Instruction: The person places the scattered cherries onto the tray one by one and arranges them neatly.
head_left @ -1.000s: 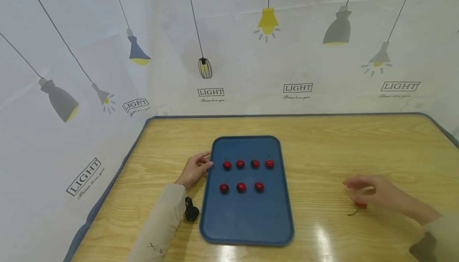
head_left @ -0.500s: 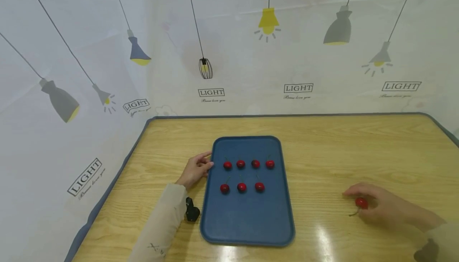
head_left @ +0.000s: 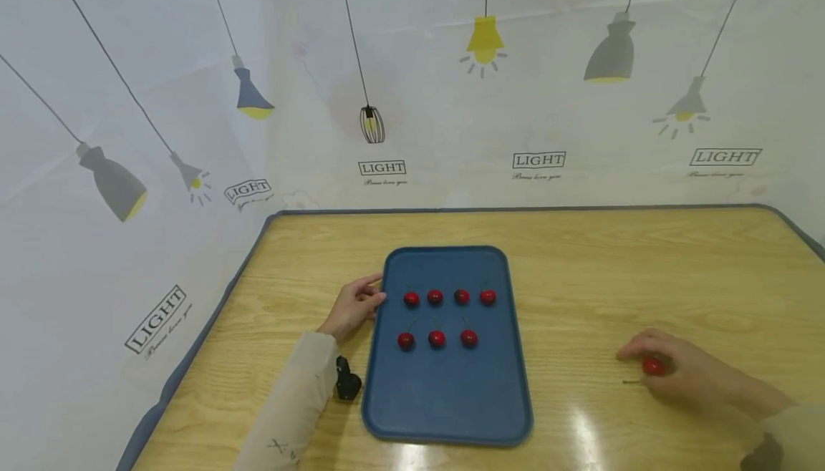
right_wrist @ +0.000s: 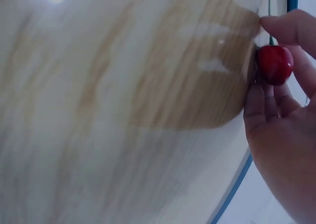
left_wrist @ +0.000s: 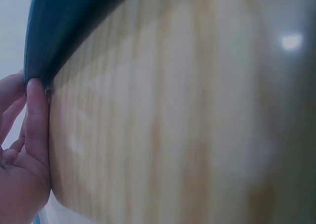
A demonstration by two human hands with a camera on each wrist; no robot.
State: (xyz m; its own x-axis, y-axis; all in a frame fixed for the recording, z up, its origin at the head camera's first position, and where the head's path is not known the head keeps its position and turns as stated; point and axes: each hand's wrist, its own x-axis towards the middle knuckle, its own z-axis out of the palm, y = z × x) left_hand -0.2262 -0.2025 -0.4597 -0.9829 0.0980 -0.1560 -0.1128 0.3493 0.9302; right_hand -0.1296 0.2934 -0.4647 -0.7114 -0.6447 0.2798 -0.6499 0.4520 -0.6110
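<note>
On the wooden table lies a blue tray with several red cherries in two rows, among them one cherry at the right end of the nearer row. My left hand holds the tray's left edge; in the left wrist view, its fingers meet the tray rim. Well to the right of the tray, my right hand holds another cherry low at the table surface. In the right wrist view this cherry sits among the curled fingers, its green stem beside one fingertip.
The wood-grain table has a blue edge trim. Behind it and at the left stand white sheets printed with lamps. A black device sits at my left wrist, close to the tray's left side.
My right hand has come down around the cherry, which now lies within its fingers; its stem has swung to point more directly left. My left hand and the tray have stayed in place.
</note>
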